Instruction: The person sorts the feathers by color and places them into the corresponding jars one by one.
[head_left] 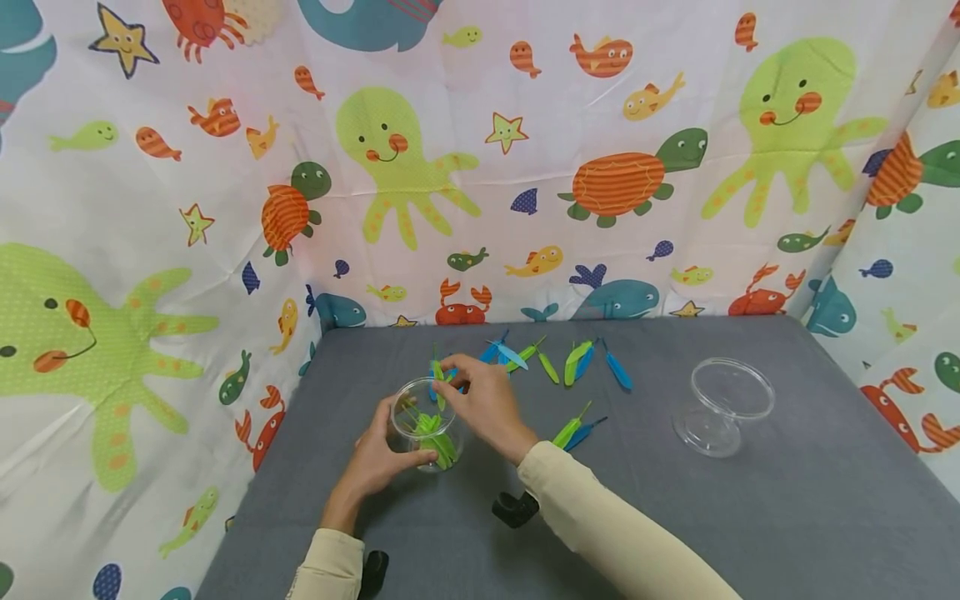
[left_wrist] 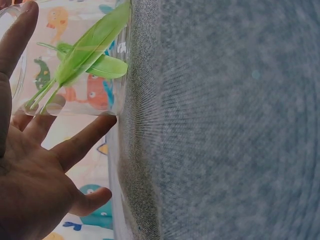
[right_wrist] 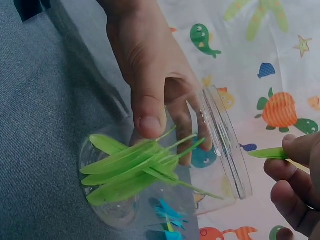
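Note:
A clear jar (right_wrist: 231, 145) stands on the grey cloth, with several green feathers (right_wrist: 127, 172) leaning inside it. My left hand (head_left: 375, 465) holds the jar from its left side, thumb on the near wall and fingers around the far side. Just over the jar's mouth, my right hand (head_left: 487, 406) pinches a green feather (right_wrist: 267, 153) between thumb and fingertips. The left wrist view shows green feathers (left_wrist: 90, 45) through the clear wall beside my left fingers.
Blue and green feathers (head_left: 573, 362) lie scattered behind and right of the hands. A green feather (head_left: 566, 432) and a blue feather (head_left: 583, 433) lie near my right forearm. Farther right is a second clear container (head_left: 708, 432). A sea-animal curtain (head_left: 495, 225) hangs behind the table.

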